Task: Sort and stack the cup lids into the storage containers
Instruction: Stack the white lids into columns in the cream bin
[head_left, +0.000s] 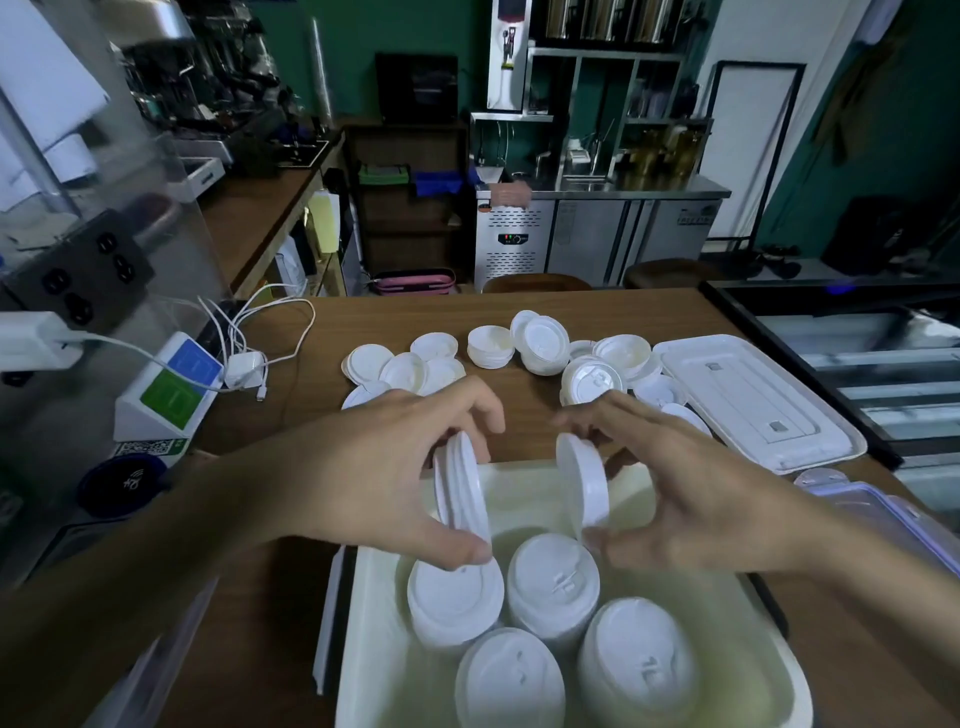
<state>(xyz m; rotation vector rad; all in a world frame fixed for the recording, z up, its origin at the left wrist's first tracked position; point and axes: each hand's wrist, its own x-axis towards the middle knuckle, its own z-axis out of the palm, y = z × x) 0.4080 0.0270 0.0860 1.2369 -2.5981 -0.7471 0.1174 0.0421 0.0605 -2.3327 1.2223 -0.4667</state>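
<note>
Left hand pinches lid bundle on edge, right hand pinches single lid on edge; faces apart, container stacks directly beneath, lower centre.

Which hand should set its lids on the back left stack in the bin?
Left. The left hand holds its lids directly above the back left stack; the right hand holds its lid over the neighbouring stack.
</note>
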